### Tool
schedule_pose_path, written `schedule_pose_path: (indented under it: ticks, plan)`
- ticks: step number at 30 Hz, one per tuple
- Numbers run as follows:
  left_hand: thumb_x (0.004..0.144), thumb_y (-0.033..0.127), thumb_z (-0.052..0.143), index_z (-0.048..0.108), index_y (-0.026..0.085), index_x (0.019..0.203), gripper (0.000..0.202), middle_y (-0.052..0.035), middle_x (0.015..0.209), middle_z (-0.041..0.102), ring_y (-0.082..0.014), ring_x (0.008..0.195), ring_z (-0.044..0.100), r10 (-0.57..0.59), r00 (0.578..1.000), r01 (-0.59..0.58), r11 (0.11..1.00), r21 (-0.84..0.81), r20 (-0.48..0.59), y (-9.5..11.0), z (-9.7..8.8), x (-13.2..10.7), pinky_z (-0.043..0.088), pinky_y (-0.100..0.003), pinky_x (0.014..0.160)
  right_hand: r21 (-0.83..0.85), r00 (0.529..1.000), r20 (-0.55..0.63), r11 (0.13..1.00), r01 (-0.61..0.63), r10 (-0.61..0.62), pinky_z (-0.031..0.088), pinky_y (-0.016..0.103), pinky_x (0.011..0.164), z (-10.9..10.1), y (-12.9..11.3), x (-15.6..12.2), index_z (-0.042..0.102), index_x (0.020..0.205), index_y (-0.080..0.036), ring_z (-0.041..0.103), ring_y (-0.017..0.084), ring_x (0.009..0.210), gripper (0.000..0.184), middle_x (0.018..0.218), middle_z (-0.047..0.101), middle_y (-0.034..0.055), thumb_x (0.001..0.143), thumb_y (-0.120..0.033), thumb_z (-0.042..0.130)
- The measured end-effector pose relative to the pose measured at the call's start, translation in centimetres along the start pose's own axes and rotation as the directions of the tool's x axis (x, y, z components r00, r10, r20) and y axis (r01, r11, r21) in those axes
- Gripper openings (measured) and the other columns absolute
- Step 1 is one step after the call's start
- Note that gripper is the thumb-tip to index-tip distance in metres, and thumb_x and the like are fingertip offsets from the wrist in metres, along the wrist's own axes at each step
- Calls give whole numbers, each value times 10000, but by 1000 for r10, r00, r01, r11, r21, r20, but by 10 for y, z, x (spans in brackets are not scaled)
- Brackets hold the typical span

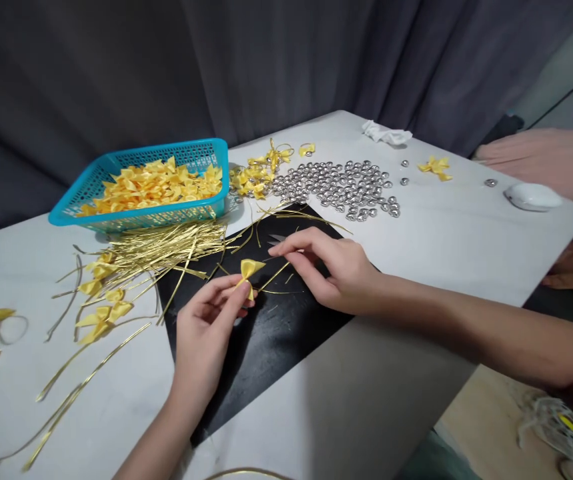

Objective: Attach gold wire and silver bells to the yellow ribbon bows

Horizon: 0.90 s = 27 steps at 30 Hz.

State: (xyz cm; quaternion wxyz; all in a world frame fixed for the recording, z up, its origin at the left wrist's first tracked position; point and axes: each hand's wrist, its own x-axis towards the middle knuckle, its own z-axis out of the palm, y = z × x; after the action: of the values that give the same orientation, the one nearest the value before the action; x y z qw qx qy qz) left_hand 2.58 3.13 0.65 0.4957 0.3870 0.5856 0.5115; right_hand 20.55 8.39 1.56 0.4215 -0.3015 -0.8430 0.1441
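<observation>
Between the thumb and fingers of my left hand (pixel 211 317) is a yellow ribbon bow (pixel 250 269), held over the black mat (pixel 266 353). To its right, my right hand (pixel 333 270) is closed in a pinch. A thin strand (pixel 272 258) runs from the bow toward those fingertips; its exact end is hidden. Pointed metal blades, like scissor tips (pixel 276 239), show just behind the right fingers. A gold cord (pixel 275 276) extends from near the bow across the mat, below the right hand.
A blue basket (pixel 141 219) of yellow bows stands at the back left, beside a pile of gold cords (pixel 166 243). Silver heart-shaped pieces (pixel 336 183) are spread behind the mat. A white mouse-shaped object (pixel 533 197) lies at right. Another person's arm (pixel 541 163) appears beyond it.
</observation>
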Motion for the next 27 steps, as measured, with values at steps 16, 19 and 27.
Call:
schedule_pose_path:
  ticks: [16, 19, 27]
  plan:
    - [620, 215, 780, 633, 157, 878, 303, 33, 568, 695, -73, 530, 633, -84, 974, 93, 995, -36, 211, 1, 9, -5, 487, -116, 529, 256, 777, 290, 737, -626, 559, 279, 183, 485, 16, -15, -5, 440, 873, -171, 359, 54, 491, 107, 578, 389, -70, 927, -219, 361]
    - [617, 202, 780, 621, 167, 900, 326, 40, 576, 692, -69, 524, 624, -64, 975, 75, 996, -41, 214, -3, 9, -6, 483, -115, 524, 300, 754, 292, 693, -656, 588, 255, 182, 460, 16, -16, -5, 450, 870, -169, 311, 48, 461, 92, 566, 342, -77, 917, -212, 384]
    - [638, 234, 767, 633, 149, 836, 254, 19, 584, 698, -63, 542, 619, -82, 965, 95, 995, -40, 251, 2, 8, -7, 476, -108, 542, 407, 704, 308, 580, -706, 640, 201, 164, 397, 18, -15, -3, 430, 857, -176, 264, 43, 399, 74, 486, 299, -101, 917, -201, 394]
